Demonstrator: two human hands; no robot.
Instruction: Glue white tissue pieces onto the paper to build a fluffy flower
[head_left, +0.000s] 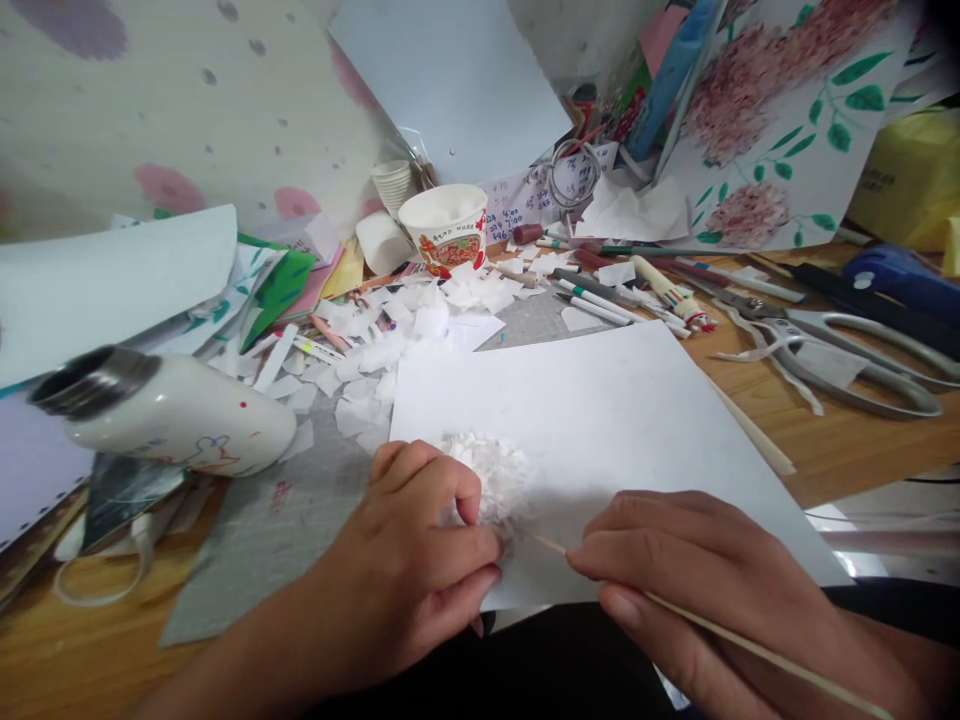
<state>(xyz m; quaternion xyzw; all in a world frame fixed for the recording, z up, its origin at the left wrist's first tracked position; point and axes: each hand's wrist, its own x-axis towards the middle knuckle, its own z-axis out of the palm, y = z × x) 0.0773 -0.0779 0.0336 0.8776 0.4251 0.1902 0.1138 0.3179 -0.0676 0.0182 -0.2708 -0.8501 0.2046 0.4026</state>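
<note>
A round, ruffled cluster of small white paper pieces [491,470] sits on a large white sheet [600,410]. At the cluster's lower left edge is my left hand [427,540], its fingers curled and pinched together; whatever lies between the fingertips is hidden. My right hand [690,570] grips a thin wooden stick [757,645] like a pen. The stick's tip points left at the lower edge of the cluster, close to my left fingertips. Whether the tip touches the paper cannot be made out.
Loose white paper scraps [360,395] cover the grey cutting mat [247,560]. An uncapped white bottle [187,410] stands tilted on the left. A paper bowl [446,225] is at the back, pens [596,300] lie beyond the sheet, and large scissors [847,350] rest on the right.
</note>
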